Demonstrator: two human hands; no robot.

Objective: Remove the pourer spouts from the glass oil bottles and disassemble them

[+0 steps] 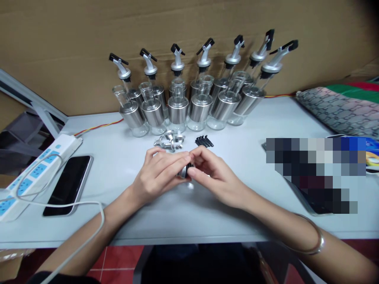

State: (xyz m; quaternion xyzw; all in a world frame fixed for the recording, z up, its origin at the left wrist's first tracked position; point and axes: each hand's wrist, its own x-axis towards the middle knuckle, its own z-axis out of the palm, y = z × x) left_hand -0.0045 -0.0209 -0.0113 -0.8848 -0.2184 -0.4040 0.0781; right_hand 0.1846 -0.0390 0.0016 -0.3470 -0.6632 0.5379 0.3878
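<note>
My left hand [158,173] is closed around a silver and black bottle pourer [184,171], most of it hidden by the fingers. The fingers of my right hand [216,177] pinch the pourer's black end, touching my left fingertips. Just beyond my hands lie several silver pourer spouts [171,141] in a loose heap. To their right is a small row of black levers [204,141]. Behind them stand glass bottles with steel sleeves [177,110]; the front ones are open-necked, while those at the back carry silver pourers with black levers [204,59].
On the left, a phone [68,185] lies beside a white power strip [37,171], with a white cable [74,204] running over my left forearm. A patterned cloth [340,108] and a blurred-out dark item [308,177] are on the right. Cardboard [189,23] forms the back wall.
</note>
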